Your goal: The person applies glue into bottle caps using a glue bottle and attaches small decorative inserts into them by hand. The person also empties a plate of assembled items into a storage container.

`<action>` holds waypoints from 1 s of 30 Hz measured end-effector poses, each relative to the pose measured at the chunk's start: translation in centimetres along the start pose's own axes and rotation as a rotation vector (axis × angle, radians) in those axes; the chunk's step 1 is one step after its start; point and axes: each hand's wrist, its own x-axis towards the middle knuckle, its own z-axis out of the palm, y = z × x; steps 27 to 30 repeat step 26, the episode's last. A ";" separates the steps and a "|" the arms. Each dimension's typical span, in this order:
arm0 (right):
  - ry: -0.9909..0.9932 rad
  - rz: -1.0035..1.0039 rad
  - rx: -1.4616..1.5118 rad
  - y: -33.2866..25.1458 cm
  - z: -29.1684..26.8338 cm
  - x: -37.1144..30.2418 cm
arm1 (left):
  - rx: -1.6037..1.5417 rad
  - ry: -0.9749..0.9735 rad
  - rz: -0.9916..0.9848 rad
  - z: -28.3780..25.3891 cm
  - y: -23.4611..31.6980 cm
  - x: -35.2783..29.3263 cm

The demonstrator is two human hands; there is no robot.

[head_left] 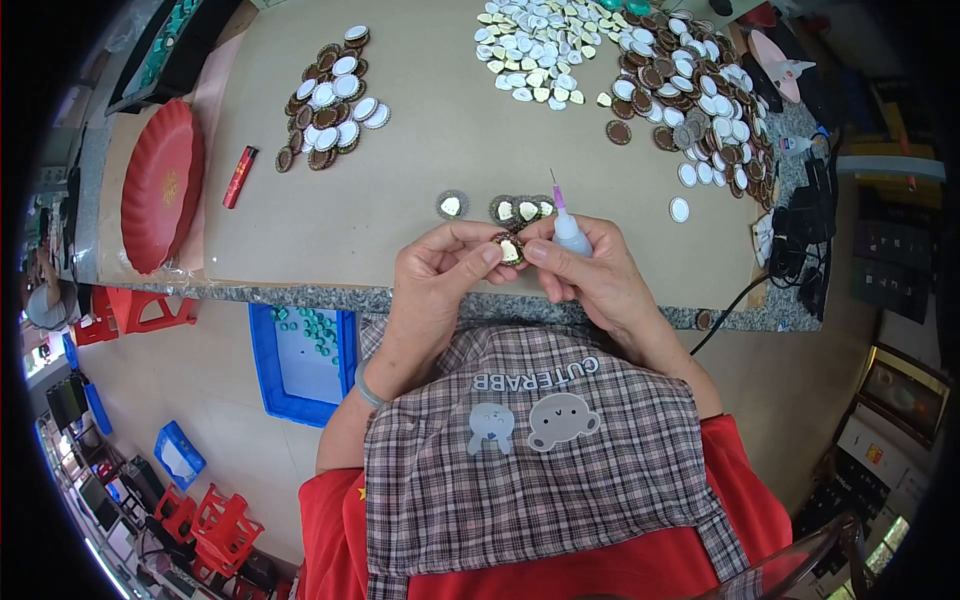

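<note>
My left hand point(432, 268) pinches a small round scallop-edged disc point(509, 252) with a shiny gold piece on its face, just above the table's near edge. In my right hand point(605, 275) is a needle-tip squeeze bottle point(570, 234), pale with a purple tip pointing up and away. The right thumb and forefinger also reach the disc's right edge. Just beyond my fingers lie several similar discs point(503, 208) with gold pieces, close together. A single disc point(452, 205) with a gold piece sits apart to their left.
A heap of brown and white discs point(690, 100) covers the far right, beside a pile of white and gold pieces point(540, 45). A smaller disc pile point(330, 105) lies far left, near a red tube point(240, 177) and red fluted dish point(160, 190). A black cable point(735, 305) crosses the right edge.
</note>
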 end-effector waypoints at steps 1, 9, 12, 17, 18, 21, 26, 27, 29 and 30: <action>0.000 -0.010 0.000 0.0 0.0 0.0 | 0.000 0.000 0.000 0.0 0.0 0.0; 0.122 -0.173 -0.253 0.1 1.5 -0.5 | 0.262 0.077 0.140 1.2 0.1 -0.5; 0.184 -0.234 -0.332 0.2 2.2 -0.3 | 0.290 0.096 0.154 0.7 0.1 -0.5; 0.142 -0.235 -0.333 0.0 2.3 0.6 | 0.235 0.110 0.156 0.3 0.1 -0.6; 0.163 -0.264 -0.334 -0.2 2.5 0.7 | 0.247 0.118 0.169 0.3 0.1 -0.4; 0.182 -0.338 -0.375 -0.3 2.4 0.8 | 0.245 0.091 0.206 0.1 0.0 0.0; 0.183 -0.394 -0.523 -0.8 1.4 2.0 | 0.997 0.341 0.576 -2.0 4.6 1.0; 0.183 -0.394 -0.523 -0.8 1.4 2.0 | 0.997 0.341 0.576 -2.0 4.6 1.0; 0.183 -0.394 -0.523 -0.8 1.4 2.0 | 0.997 0.341 0.576 -2.0 4.6 1.0; 0.183 -0.394 -0.523 -0.8 1.4 2.0 | 0.997 0.341 0.576 -2.0 4.6 1.0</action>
